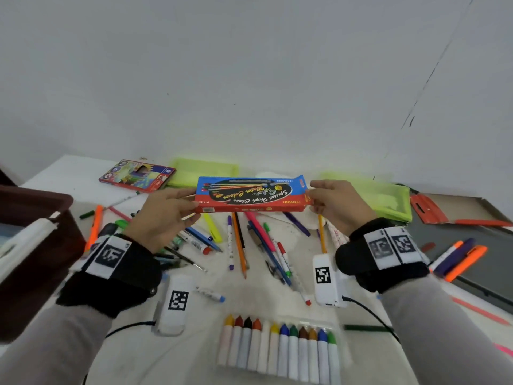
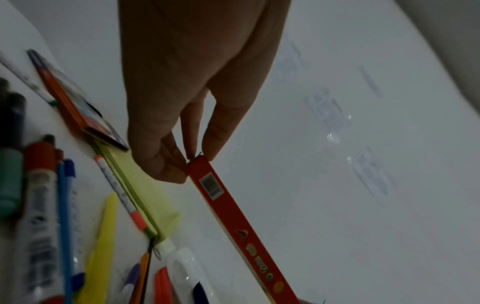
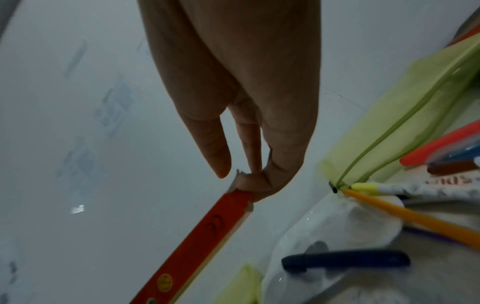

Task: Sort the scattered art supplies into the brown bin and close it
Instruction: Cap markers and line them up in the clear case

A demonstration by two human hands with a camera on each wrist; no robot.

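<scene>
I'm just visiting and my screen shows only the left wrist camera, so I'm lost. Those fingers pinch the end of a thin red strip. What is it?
Observer: The head camera shows a flat paint box, red and blue, held level above the table; you see only its edge.
Operator: Is anything holding the other end?
Observer: Yes, the right hand pinches it, as the left hand does yours.
Operator: Where is the brown bin?
Observer: At the left hand's side, the brown bin stands on the table's edge.
Operator: What lies nearest the person?
Observer: A row of crayons in a clear tray.
</scene>
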